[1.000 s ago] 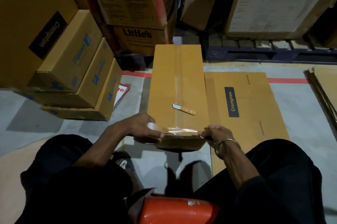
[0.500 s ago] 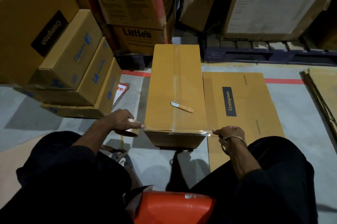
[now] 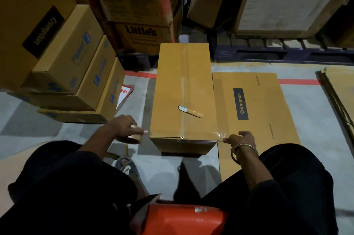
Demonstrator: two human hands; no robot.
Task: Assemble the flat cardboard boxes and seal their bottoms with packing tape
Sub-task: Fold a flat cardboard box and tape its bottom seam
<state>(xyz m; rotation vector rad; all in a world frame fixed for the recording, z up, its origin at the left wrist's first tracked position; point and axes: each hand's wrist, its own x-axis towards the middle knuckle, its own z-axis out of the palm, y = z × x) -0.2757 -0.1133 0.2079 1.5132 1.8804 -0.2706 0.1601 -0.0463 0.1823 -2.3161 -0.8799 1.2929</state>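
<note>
The assembled box (image 3: 183, 91) lies mid-frame, long axis running toward the top. At its near left corner the left hand (image 3: 122, 126) grips the tape roll (image 3: 130, 138); at lower right the right hand (image 3: 240, 139) seemingly pinches the tape end (image 3: 220, 135).

flat carton (image 3: 254, 100): "Crompton"; stacked box (image 3: 142, 38): "Little's"; side box (image 3: 76, 47): "Flipkart"

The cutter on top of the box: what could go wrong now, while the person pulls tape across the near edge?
1. The cutter lies loose on the assembled box; a jolt could slide it off, blade exposed.
2. The tape end pinched by the right hand looks crinkled and may stick unevenly.
3. The tape roll in the left hand hangs off the box side, so the strip may go on skewed.
</note>
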